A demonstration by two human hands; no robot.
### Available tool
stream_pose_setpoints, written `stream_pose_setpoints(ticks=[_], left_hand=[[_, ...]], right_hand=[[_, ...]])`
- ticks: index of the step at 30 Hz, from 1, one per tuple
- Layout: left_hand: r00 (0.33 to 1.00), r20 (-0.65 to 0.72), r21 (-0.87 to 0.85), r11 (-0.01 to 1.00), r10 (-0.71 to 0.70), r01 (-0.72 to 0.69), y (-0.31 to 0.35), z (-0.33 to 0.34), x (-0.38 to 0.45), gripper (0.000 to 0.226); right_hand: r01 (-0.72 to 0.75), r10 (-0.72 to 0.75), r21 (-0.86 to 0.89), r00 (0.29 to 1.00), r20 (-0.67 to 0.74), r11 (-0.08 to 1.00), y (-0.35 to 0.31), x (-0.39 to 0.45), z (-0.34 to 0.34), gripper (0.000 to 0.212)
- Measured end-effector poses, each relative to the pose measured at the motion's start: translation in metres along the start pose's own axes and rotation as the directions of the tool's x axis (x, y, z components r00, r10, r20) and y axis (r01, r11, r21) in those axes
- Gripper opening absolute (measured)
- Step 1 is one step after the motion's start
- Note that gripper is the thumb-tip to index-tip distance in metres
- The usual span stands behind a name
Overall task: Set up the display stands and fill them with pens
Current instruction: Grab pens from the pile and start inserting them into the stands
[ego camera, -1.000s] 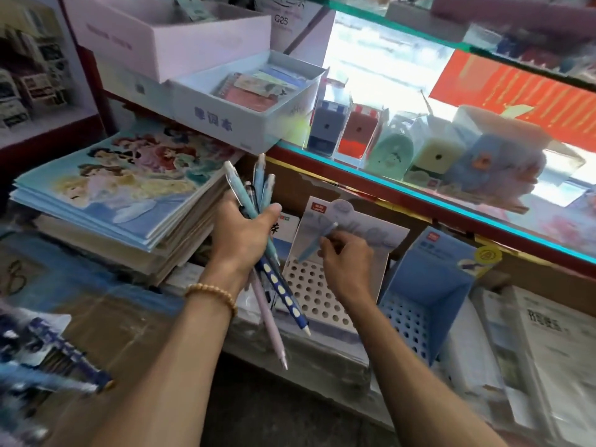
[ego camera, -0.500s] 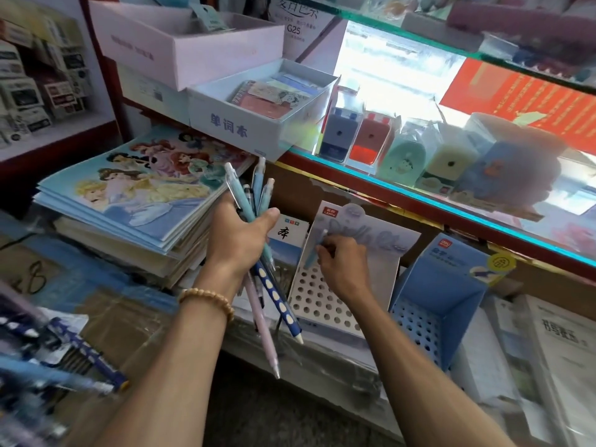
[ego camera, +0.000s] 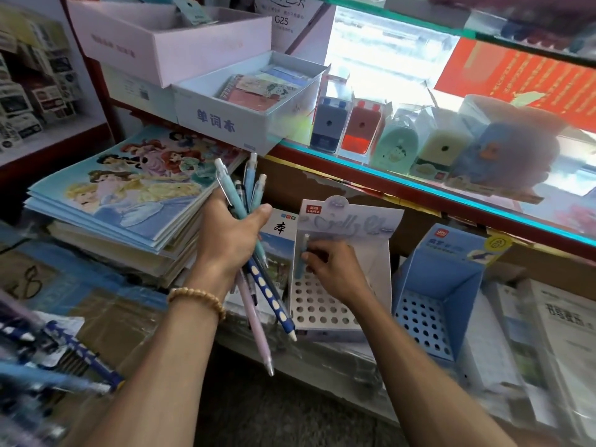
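Note:
My left hand (ego camera: 230,240) grips a bundle of pens (ego camera: 254,285), pale blue caps up, a pink one and a dotted navy one pointing down. To its right stands a white cardboard display stand (ego camera: 325,308) with a grid of round holes. My right hand (ego camera: 335,266) pinches one light blue pen (ego camera: 303,256) upright at the stand's back left corner, its tip down among the holes. A second, blue display stand (ego camera: 429,314) with holes stands to the right, no pens visible in it.
A stack of princess-cover books (ego camera: 129,195) lies left of my hands. A glass shelf (ego camera: 451,195) above carries pencil sharpeners (ego camera: 361,130) and boxes of notebooks (ego camera: 225,117). More dotted navy pens (ego camera: 64,359) lie blurred at lower left. Wrapped paper packs (ego camera: 554,343) sit right.
My right hand has brought the light blue pen from slanted to upright and lowered it toward the white stand's holes. The left hand keeps its bundle almost still.

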State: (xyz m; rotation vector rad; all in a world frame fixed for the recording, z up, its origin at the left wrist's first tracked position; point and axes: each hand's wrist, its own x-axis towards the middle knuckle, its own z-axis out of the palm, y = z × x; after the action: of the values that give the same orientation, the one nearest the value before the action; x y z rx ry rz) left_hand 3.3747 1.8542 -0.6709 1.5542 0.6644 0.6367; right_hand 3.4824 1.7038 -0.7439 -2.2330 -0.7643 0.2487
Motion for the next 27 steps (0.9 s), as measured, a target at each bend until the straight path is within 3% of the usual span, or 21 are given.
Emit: stream_pose_setpoints(ticks=[8,12,15,19,24,27], left_hand=[[0.997,-0.078,-0.058,0.998,-0.022,0.017,0.000,0.010,-0.010,0.027],[0.983,-0.168,-0.120,0.991,-0.075,0.055,0.001,0.015,-0.016,0.026],[0.958,-0.231,-0.229,0.966,-0.171,0.118,0.002,0.019,-0.023,0.030],[0.897,-0.335,-0.419,0.898,-0.288,0.131,0.003,0.025,-0.029,0.036],[0.813,-0.510,-0.471,0.882,-0.282,0.011,0.008,0.029,-0.031,0.031],[0.793,-0.541,-0.478,0.878,-0.281,-0.015,0.010,0.030,-0.031,0.035]], right_hand=[[-0.068,0.069,0.029,0.997,-0.039,0.997,0.005,-0.017,-0.011,0.015],[-0.028,0.035,0.071,0.994,-0.103,0.997,-0.021,-0.039,-0.040,0.016],[-0.068,0.044,0.244,0.994,0.101,0.967,-0.047,-0.057,-0.059,0.020],[-0.175,0.075,0.314,0.949,0.305,0.933,-0.066,-0.075,-0.066,0.032],[-0.347,0.184,0.473,0.916,0.357,0.810,-0.063,-0.090,-0.072,0.039],[-0.339,0.171,0.620,0.933,0.315,0.708,-0.061,-0.095,-0.071,0.036]])
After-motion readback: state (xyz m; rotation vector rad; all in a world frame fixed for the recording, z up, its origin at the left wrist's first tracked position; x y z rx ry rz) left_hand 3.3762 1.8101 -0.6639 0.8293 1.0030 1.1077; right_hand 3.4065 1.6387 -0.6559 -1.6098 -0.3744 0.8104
